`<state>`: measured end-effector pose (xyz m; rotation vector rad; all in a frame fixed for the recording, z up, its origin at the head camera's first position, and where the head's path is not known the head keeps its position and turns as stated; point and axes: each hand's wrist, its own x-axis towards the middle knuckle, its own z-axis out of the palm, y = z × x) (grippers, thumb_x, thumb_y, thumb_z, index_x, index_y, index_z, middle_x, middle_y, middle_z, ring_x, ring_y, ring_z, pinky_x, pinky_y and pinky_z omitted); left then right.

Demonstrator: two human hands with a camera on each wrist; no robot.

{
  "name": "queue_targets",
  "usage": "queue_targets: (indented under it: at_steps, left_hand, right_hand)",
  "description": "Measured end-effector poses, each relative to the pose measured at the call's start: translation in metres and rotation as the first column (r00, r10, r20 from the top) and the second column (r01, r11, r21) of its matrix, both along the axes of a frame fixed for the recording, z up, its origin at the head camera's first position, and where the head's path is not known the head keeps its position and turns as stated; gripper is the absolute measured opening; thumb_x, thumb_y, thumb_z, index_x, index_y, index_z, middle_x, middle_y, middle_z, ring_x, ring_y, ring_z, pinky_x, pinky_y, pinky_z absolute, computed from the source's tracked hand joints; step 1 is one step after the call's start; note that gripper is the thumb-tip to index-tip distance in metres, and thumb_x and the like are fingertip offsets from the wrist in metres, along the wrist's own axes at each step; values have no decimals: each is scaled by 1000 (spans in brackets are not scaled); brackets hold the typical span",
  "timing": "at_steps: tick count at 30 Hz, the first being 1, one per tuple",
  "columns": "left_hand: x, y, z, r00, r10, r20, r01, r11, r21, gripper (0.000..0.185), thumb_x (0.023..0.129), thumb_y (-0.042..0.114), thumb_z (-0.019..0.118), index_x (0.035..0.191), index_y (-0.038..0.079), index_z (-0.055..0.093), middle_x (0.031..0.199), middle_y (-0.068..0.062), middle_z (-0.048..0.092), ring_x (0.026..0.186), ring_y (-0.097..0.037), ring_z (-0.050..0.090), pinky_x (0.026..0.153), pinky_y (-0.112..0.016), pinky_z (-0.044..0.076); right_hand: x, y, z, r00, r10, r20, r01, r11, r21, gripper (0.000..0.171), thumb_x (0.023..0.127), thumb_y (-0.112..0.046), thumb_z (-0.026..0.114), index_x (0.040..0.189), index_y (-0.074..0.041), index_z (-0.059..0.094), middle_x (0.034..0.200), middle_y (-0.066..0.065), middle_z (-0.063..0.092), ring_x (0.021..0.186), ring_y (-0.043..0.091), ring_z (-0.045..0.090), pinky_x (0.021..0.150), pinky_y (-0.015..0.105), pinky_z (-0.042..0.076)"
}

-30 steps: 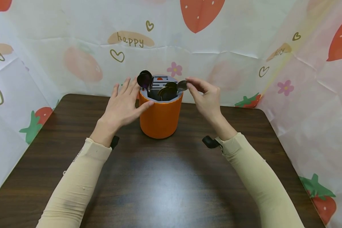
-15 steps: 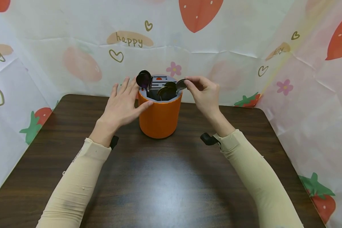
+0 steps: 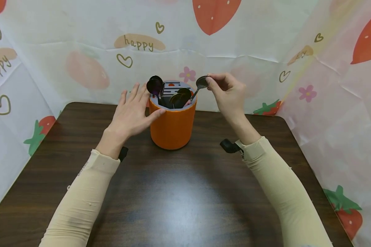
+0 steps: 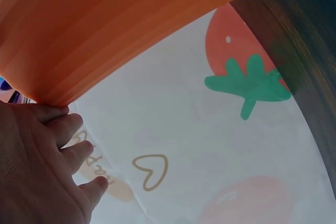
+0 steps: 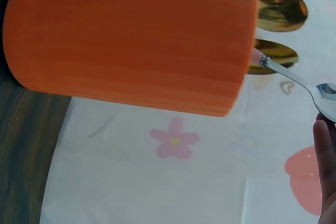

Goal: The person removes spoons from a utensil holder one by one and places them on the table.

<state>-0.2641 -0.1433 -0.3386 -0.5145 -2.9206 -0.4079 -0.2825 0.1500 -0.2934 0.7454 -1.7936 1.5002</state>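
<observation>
**Spoon halfway out of the orange holder**

Fingertips of the right hand are pinched on the bowl end of a silver spoon, thumb and forefinger curled round it, the rest of the fingers tucked in behind. That spoon is tilted, bowl up and out to the right, its handle running down into the orange utensil holder at the right side of the rim. From the right wrist view you can see a bit of pink where the handle meets the rim.

Left hand is flat against the holder's left wall, fingers straight and spread, thumb pressed on the front just under the rim. It isn't gripping anything.

Holder stands upright on the dark wooden table, toward the back, close to the strawberry-print sheet. Inside it there's a dark purple spoon sticking up at the left, two gold-ish spoons leaning in the middle, and a grey slotted insert at the back.
</observation>
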Motion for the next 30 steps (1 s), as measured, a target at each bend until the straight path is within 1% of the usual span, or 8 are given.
queue_targets:
  at_steps: [3, 7, 11, 14, 19, 22, 26, 30]
  left_hand:
    - [0, 0, 0, 1000, 2, 0, -2, 1000, -3, 104, 97, 82, 28, 167, 5, 18, 176, -6, 1, 161, -27, -7, 128, -58, -4]
    - [0, 0, -1, 1000, 3, 2, -3, 1000, -2, 103, 97, 82, 27, 168, 7, 15, 175, -4, -1, 161, -27, -7, 127, -58, -4]
    - [0, 0, -1, 1000, 2, 10, -2, 1000, 2, 103, 97, 82, 27, 168, 8, 14, 175, -3, -3, 161, -26, -9, 127, -57, -6]
    - [1, 0, 0, 1000, 1, 9, -1, 1000, 4, 103, 97, 82, 27, 168, 9, 12, 175, -4, -2, 161, -27, -8, 127, -58, -6]
    - [3, 1, 0, 1000, 0, 1, 0, 1000, 4, 102, 97, 82, 28, 169, 12, 8, 175, -3, -2, 161, -28, -6, 127, -58, -5]
    - [5, 2, 1, 1000, 2, -1, -2, 1000, 6, 102, 98, 82, 28, 169, 11, 10, 175, -2, -2, 161, -28, -6, 127, -58, -6]
    - [6, 3, 1, 1000, 3, -3, -3, 1000, 6, 103, 98, 82, 28, 168, 8, 14, 175, -3, -1, 161, -29, -5, 127, -57, -7]
    - [6, 2, 0, 1000, 0, -2, 0, 1000, 9, 102, 98, 82, 27, 168, 10, 9, 175, -3, -2, 161, -28, -7, 127, -57, -7]
  right_hand:
    - [1, 3, 5, 1000, 7, -29, -8, 1000, -16, 12, 92, 7, 74, 100, 16, 73, 96, 27, 75, 75, 8, 73, 73, 27, 63]
    - [2, 6, 12, 999, -9, -44, 8, 999, -37, 13, 92, 6, 75, 99, 17, 72, 96, 23, 77, 75, 7, 74, 73, 28, 63]
    - [4, 11, 19, 997, -18, -75, 15, 999, -43, 12, 92, 6, 75, 99, 16, 72, 96, 21, 77, 76, 8, 75, 71, 29, 63]
    - [6, 15, 26, 995, -17, -93, 12, 998, -55, 11, 92, 6, 75, 98, 14, 72, 96, 16, 78, 76, 11, 75, 70, 30, 63]
    - [14, 24, 38, 997, -1, -74, -8, 993, -116, 6, 91, 7, 73, 96, 11, 73, 94, 6, 77, 75, 16, 74, 69, 29, 63]
    - [20, 32, 44, 998, 1, -55, -10, 988, -152, 3, 91, 9, 71, 94, 7, 73, 96, 7, 76, 75, 18, 72, 66, 27, 61]
    - [28, 45, 49, 999, -35, -36, 28, 983, -183, 5, 91, 9, 67, 90, 5, 70, 98, 12, 78, 71, 17, 69, 64, 21, 57]
    - [33, 56, 50, 998, -54, -28, 48, 981, -188, 7, 90, 12, 61, 86, 6, 64, 95, 13, 79, 76, 15, 74, 60, 17, 49]
